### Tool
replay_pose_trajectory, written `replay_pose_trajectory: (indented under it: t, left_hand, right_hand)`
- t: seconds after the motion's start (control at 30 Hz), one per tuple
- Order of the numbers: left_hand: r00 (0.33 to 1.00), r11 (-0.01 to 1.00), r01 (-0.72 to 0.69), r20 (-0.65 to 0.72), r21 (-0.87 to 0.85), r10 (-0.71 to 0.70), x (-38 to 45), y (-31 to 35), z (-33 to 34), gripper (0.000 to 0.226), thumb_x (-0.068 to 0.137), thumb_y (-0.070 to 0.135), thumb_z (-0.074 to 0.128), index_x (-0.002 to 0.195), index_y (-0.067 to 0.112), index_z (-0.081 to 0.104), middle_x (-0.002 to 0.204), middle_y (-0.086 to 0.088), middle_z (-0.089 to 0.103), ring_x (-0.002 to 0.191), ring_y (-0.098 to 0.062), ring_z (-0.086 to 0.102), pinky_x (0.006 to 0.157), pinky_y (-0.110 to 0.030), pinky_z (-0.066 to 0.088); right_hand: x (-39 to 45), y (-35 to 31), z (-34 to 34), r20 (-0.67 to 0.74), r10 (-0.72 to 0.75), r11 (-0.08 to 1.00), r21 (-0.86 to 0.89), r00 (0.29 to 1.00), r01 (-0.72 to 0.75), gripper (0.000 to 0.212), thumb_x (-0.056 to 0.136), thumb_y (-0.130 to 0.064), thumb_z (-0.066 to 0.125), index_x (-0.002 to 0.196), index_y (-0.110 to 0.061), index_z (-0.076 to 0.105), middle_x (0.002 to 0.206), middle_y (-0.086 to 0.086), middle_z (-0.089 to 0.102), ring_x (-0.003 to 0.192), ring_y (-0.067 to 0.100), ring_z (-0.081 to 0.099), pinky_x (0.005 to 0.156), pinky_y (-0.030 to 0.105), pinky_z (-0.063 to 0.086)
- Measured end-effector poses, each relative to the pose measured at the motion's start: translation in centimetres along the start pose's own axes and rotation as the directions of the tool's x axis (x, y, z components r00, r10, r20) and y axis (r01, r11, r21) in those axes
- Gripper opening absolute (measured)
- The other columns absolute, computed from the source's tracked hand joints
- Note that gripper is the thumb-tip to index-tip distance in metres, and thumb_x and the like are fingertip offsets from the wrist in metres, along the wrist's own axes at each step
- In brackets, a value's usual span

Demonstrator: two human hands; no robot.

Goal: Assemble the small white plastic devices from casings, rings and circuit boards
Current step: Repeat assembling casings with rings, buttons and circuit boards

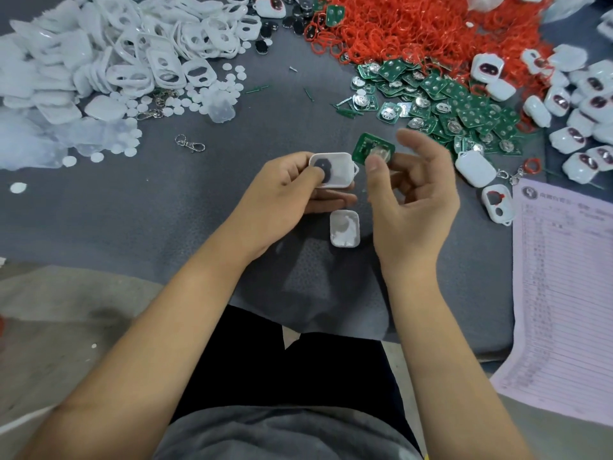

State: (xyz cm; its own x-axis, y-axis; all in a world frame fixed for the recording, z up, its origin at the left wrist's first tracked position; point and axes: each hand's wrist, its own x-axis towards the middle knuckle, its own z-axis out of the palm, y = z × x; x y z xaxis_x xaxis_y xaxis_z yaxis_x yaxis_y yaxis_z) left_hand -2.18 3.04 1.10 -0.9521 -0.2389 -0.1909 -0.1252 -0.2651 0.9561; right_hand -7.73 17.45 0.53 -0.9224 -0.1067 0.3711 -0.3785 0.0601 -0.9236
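My left hand point(292, 190) grips a white casing half point(335, 171) with a dark round pad inside; my thumb presses on the pad. My right hand point(414, 194) pinches a green circuit board point(373, 149) between thumb and fingers, just right of the casing. Another white casing half point(345, 229) lies on the grey mat below both hands. Heaps of white casings point(139, 51), red rings point(414, 28) and green boards point(457, 104) lie at the back.
Assembled white devices point(580, 107) are piled at the far right. A printed paper sheet point(560, 293) covers the right edge of the mat. A metal key clasp point(190, 144) and small white discs point(122, 137) lie left of centre.
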Motion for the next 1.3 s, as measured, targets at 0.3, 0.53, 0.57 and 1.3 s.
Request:
replay_pose_trajectory:
  t: [0.3, 0.53, 0.57, 1.3]
  left_hand:
    - [0.999, 0.997, -0.047, 0.024, 0.066, 0.045, 0.0, -0.3, -0.3, 0.031, 0.111, 0.007, 0.042, 0.128, 0.002, 0.068, 0.116, -0.011, 0.077, 0.107, -0.022, 0.075, 0.088, -0.028, 0.06]
    - [0.998, 0.999, -0.009, 0.058, -0.043, 0.012, 0.5, -0.5, -0.8, 0.043, 0.102, 0.012, 0.032, 0.118, 0.009, 0.071, 0.114, -0.011, 0.077, 0.107, -0.023, 0.074, 0.086, -0.029, 0.059]
    - [0.998, 0.998, -0.014, 0.059, -0.057, 0.017, 0.6, -0.6, -0.9, 0.042, 0.099, 0.014, 0.033, 0.117, 0.011, 0.072, 0.114, -0.011, 0.077, 0.107, -0.024, 0.074, 0.086, -0.03, 0.059]
    - [0.995, 0.996, -0.055, 0.083, -0.074, 0.061, 0.9, -1.3, -1.0, 0.043, 0.099, 0.012, 0.033, 0.12, 0.01, 0.07, 0.117, -0.011, 0.077, 0.111, -0.025, 0.073, 0.088, -0.031, 0.059]
  right_hand:
    - [-0.4, 0.1, 0.4, 0.156, -0.088, 0.984, -0.142, 0.984, 0.111, 0.022, 0.092, -0.017, 0.079, 0.113, -0.023, 0.072, 0.084, -0.016, 0.068, 0.067, 0.002, 0.059, 0.061, 0.012, 0.044]
    - [-0.3, 0.5, 0.6, 0.182, -0.055, 0.985, -0.153, 0.982, 0.084, 0.022, 0.091, -0.016, 0.079, 0.112, -0.022, 0.075, 0.084, -0.017, 0.069, 0.067, 0.007, 0.059, 0.061, 0.013, 0.044]
    - [-0.3, 0.6, 0.6, 0.185, -0.053, 0.984, -0.157, 0.981, 0.083, 0.021, 0.091, -0.016, 0.079, 0.111, -0.022, 0.075, 0.083, -0.018, 0.069, 0.066, 0.004, 0.057, 0.062, 0.012, 0.043]
    - [-0.3, 0.6, 0.6, 0.205, -0.035, 0.983, -0.17, 0.978, 0.071, 0.02, 0.092, -0.017, 0.078, 0.112, -0.019, 0.075, 0.082, -0.016, 0.069, 0.067, -0.001, 0.058, 0.064, 0.01, 0.041]
